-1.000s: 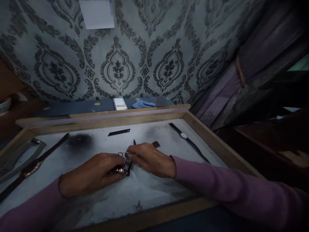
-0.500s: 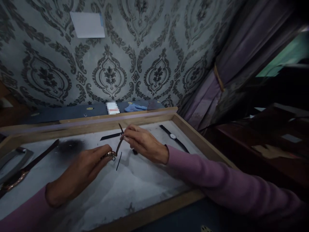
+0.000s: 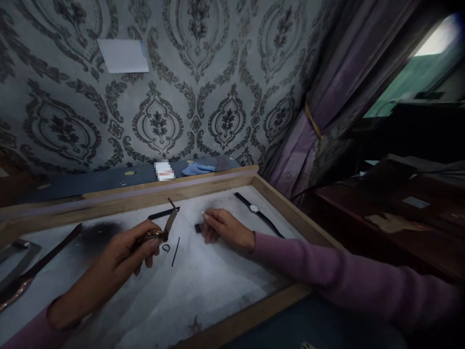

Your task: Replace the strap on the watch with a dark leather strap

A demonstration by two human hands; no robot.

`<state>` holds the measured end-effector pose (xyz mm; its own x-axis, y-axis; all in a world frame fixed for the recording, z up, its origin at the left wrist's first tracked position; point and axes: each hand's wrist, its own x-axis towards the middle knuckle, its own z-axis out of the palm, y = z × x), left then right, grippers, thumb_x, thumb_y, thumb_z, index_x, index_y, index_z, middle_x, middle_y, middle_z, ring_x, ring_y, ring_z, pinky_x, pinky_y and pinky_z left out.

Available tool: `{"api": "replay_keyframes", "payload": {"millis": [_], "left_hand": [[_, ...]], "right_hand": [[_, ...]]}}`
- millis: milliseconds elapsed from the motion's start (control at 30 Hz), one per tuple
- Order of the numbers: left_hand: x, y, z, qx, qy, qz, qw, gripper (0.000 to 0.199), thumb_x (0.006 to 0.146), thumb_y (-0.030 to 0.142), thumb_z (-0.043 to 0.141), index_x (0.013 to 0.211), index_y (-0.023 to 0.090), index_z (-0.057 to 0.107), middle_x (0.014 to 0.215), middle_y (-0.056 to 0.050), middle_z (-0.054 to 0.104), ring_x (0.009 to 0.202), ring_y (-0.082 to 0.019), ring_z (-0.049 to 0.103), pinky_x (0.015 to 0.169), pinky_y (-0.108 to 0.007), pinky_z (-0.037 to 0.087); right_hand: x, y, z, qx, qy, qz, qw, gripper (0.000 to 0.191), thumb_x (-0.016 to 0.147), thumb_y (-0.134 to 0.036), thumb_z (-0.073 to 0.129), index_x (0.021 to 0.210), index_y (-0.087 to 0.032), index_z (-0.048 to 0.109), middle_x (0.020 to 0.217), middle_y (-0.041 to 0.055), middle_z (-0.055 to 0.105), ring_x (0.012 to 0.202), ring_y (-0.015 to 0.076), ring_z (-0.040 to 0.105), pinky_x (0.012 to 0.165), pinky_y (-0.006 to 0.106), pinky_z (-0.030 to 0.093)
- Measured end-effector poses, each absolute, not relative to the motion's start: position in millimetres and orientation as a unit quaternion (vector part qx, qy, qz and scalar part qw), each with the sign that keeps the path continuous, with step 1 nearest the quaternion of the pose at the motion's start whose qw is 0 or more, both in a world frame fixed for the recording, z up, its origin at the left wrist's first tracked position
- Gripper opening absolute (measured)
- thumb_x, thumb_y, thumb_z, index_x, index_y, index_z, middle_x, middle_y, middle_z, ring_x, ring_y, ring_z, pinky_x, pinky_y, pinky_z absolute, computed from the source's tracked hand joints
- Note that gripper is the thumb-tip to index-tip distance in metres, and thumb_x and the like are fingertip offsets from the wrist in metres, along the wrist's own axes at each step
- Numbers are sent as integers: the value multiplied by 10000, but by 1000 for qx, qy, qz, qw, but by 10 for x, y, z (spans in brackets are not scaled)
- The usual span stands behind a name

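My left hand is closed around a rose-gold-coloured watch, and one brown strap piece sticks up from its case. To the right, apart from the watch, my right hand pinches a small thin bright piece between thumb and forefinger; its exact kind is too small to tell. Beyond the watch lies a dark flat strap piece. A small dark loop and a thin dark stick rest on the white surface between the hands. A small black block sits beside my right fingers.
A wooden-rimmed tray with a white bottom surrounds the work. Inside it, another watch with a black strap lies right; a larger brown strapped item and a grey curved object lie left. A blue cloth rests behind the rim.
My right hand has let go of the brown strap and moved right, away from the watch. My left hand still holds the watch. The camera view has tilted up slightly.
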<state>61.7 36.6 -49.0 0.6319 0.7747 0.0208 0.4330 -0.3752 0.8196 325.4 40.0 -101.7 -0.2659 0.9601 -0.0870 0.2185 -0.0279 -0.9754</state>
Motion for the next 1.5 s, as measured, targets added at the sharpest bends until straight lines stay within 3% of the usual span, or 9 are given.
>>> {"api": "replay_keyframes", "payload": {"millis": [167, 300, 400, 633, 767, 1033, 1267, 1500], "left_hand": [[652, 298, -407, 806, 329, 160, 466, 312, 960, 459, 426, 879, 185, 551, 728, 3, 535, 617, -121, 523, 536, -207, 438], [712, 238, -394, 796, 293, 81, 523, 303, 961, 448, 433, 861, 182, 542, 736, 13, 528, 641, -117, 509, 553, -206, 405], [754, 230, -461, 804, 292, 42, 516, 277, 970, 405, 427, 844, 181, 531, 727, 26, 504, 651, -114, 496, 591, -214, 394], [764, 271, -591, 788, 297, 44, 538, 279, 968, 396, 419, 808, 180, 492, 700, 34, 489, 608, -105, 461, 567, -217, 374], [720, 280, -636, 767, 323, 60, 552, 304, 955, 443, 434, 816, 178, 486, 687, 32, 492, 571, -100, 461, 508, -206, 370], [689, 326, -654, 722, 336, 56, 602, 342, 924, 509, 462, 893, 170, 493, 732, 6, 554, 574, -102, 506, 443, -180, 361], [699, 342, -693, 717, 344, 58, 604, 283, 916, 458, 482, 892, 176, 487, 723, 15, 551, 530, -87, 490, 422, -181, 350], [713, 337, -743, 723, 343, 80, 594, 257, 939, 419, 453, 846, 181, 473, 674, 42, 488, 498, -72, 432, 455, -199, 348]], "right_hand": [[3269, 496, -964, -485, -592, 506, 397, 444, 876, -568, 471, 680, -169, 461, 616, 20, 599, 468, 105, 591, 420, 192, 439], [3326, 480, -751, -489, -586, 447, 466, 409, 894, -558, 440, 751, -176, 470, 565, -50, 510, 368, 49, 416, 365, 162, 287], [3279, 404, -620, -483, -618, 379, 491, 345, 930, -468, 431, 820, -158, 534, 566, -66, 447, 410, 47, 345, 408, 167, 259], [2919, 228, -690, -413, -810, 280, 307, 250, 960, -223, 432, 750, -150, 547, 664, -13, 531, 618, 96, 483, 589, 201, 336], [2886, 195, -688, -427, -848, 212, 229, 254, 976, -226, 437, 748, -159, 528, 659, -4, 574, 593, 98, 502, 578, 205, 308], [2949, 113, -618, -404, -881, 178, 169, 280, 994, -261, 427, 774, -150, 560, 531, -33, 485, 482, 85, 429, 510, 211, 232], [2828, 148, -619, -426, -892, 46, 142, 344, 985, -369, 447, 759, -163, 605, 555, -2, 519, 494, 93, 360, 515, 252, 154], [2826, 125, -689, -427, -829, 298, 204, 299, 974, -226, 449, 722, -132, 579, 577, -33, 477, 529, 70, 410, 529, 212, 266]]}}
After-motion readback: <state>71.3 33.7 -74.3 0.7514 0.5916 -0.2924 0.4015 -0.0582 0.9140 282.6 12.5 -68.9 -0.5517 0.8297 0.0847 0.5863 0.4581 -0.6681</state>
